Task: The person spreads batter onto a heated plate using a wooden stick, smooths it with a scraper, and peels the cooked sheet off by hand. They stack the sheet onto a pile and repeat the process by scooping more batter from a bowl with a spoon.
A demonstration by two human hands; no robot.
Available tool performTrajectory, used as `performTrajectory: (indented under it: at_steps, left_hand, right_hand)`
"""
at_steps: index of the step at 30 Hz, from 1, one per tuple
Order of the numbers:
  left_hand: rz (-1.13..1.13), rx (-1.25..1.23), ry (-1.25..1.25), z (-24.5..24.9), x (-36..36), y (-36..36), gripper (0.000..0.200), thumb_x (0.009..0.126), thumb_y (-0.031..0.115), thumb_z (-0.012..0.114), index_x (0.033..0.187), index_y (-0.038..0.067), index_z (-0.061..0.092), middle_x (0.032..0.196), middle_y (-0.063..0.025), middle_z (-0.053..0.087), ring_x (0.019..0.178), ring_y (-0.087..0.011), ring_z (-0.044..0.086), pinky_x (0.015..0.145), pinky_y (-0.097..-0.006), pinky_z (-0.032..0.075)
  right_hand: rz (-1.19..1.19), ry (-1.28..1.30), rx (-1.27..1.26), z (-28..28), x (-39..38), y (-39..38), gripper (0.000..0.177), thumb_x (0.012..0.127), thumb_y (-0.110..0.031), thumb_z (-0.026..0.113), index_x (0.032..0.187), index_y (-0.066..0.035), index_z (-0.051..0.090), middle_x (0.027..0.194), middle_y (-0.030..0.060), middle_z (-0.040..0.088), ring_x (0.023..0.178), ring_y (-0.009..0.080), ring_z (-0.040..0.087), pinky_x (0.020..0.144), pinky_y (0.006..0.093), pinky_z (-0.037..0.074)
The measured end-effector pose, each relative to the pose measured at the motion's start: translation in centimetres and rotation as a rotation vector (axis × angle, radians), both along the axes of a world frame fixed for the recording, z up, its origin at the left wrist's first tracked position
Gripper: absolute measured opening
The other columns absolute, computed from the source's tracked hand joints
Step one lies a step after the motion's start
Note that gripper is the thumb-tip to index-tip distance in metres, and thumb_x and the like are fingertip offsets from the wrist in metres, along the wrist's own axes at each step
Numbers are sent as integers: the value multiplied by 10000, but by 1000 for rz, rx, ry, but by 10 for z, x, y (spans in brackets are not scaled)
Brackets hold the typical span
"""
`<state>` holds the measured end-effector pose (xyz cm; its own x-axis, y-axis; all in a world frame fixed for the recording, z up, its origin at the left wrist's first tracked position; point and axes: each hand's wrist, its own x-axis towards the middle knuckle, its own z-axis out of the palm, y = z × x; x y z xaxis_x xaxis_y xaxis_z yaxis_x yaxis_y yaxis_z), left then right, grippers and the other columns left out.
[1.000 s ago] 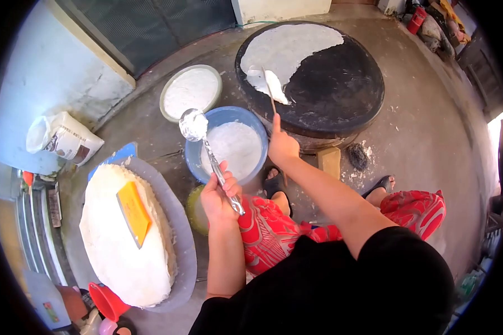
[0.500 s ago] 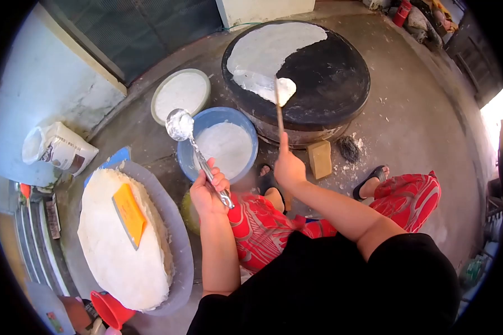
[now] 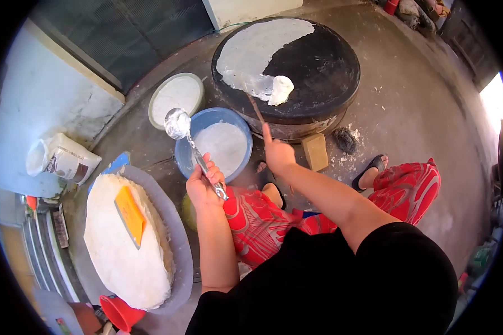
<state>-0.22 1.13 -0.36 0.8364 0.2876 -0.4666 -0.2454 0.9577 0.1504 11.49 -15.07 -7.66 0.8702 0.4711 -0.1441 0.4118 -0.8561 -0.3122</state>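
My left hand (image 3: 205, 183) is closed round the handle of a metal ladle (image 3: 178, 124), whose bowl is coated with white batter. The ladle hangs over the near left rim of a blue basin (image 3: 183, 158) of white batter. My right hand (image 3: 279, 155) grips a thin wooden-handled spreader (image 3: 254, 109), index finger stretched along the handle. Its head rests at the near left of a round black griddle (image 3: 324, 72). A thin white batter layer (image 3: 257, 47) covers the griddle's left and far part. Beside the spreader sits a thick lump of batter (image 3: 281, 90).
A pale tub (image 3: 178, 96) of white stuff stands left of the griddle. A tall stack of white sheets (image 3: 123, 251) bears a yellow scraper (image 3: 129, 212). Around are a white sack (image 3: 70, 159), a red bucket (image 3: 120, 312), a tan block (image 3: 315, 152) and a dark scouring pad (image 3: 345, 140).
My right hand has moved the spreader's handle to the left. The batter lump now lies to the right of the spreader. The whole view has shifted slightly; the ladle stays in my left hand.
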Motion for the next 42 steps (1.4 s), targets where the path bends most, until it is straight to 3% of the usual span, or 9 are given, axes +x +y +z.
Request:
performTrajectory:
  at_steps: [7, 10, 24, 26, 28, 29, 32, 38, 42]
  left_hand:
    - [13, 36, 25, -1, 2, -1, 322, 916, 201, 330, 1039, -63, 466, 713, -82, 459, 507, -136, 413, 423, -249, 354]
    - [12, 28, 33, 2, 5, -4, 324, 917, 203, 329, 1038, -65, 466, 715, -82, 461, 508, -133, 414, 423, -246, 352]
    - [-45, 59, 44, 2, 19, -11, 340, 924, 216, 306, 1034, -60, 471, 721, -81, 469, 513, -132, 422, 431, -240, 355]
    - [-54, 53, 43, 3, 19, -13, 346, 926, 220, 303, 1037, -61, 470, 720, -80, 469, 513, -133, 425, 428, -240, 356]
    - [-42, 50, 59, 6, 21, -17, 353, 927, 224, 300, 1044, -65, 466, 721, -80, 470, 513, -133, 426, 429, -240, 357]
    - [-24, 52, 72, 7, 23, -18, 360, 928, 227, 297, 1050, -69, 461, 722, -81, 471, 514, -133, 427, 430, -239, 358]
    - [-28, 47, 64, 7, 27, -20, 374, 929, 235, 293, 1065, -76, 451, 727, -82, 474, 516, -131, 429, 429, -239, 358]
    - [-41, 21, 83, 8, 32, -24, 381, 932, 239, 289, 1075, -77, 445, 722, -84, 480, 519, -129, 431, 425, -238, 356]
    - [-28, 37, 68, 6, 37, -27, 379, 932, 235, 286, 1079, -78, 442, 721, -84, 479, 517, -129, 429, 425, -238, 356]
  right_hand:
    - [-271, 123, 35, 25, -2, -62, 733, 783, -51, 445, 1381, -63, 22, 859, 204, 593, 744, 313, 614, 634, 390, 498]
    - [2, -18, -103, 1, -2, -49, 771, 755, -30, 471, 1375, -36, 11, 834, 182, 600, 674, 312, 611, 588, 398, 493]
    - [-138, 18, -199, 14, 35, -130, 734, 787, -51, 453, 1386, -78, 31, 813, 158, 606, 691, 268, 620, 575, 359, 497]
    - [-220, 36, -139, 11, 52, -152, 673, 800, -81, 450, 1389, -153, 133, 823, 156, 617, 703, 263, 621, 580, 369, 487]
    - [-462, 100, 274, 11, 60, -163, 581, 801, -127, 457, 1347, -239, 292, 801, 122, 627, 690, 253, 621, 559, 379, 480]
    - [-707, 502, 738, 9, 64, -158, 517, 790, -159, 462, 1287, -286, 396, 804, 92, 630, 674, 240, 618, 548, 382, 477]
    - [-171, -184, 478, -24, 31, -146, 503, 800, -143, 481, 1269, -311, 415, 705, 73, 577, 614, 248, 584, 534, 383, 464]
    - [-351, -258, -17, 2, 62, -214, 511, 755, -110, 504, 1220, -320, 464, 738, 86, 596, 654, 278, 588, 583, 401, 468]
    - [-438, -126, 113, 22, 84, -211, 487, 774, -131, 487, 1229, -301, 449, 758, 109, 581, 684, 290, 589, 619, 396, 469]
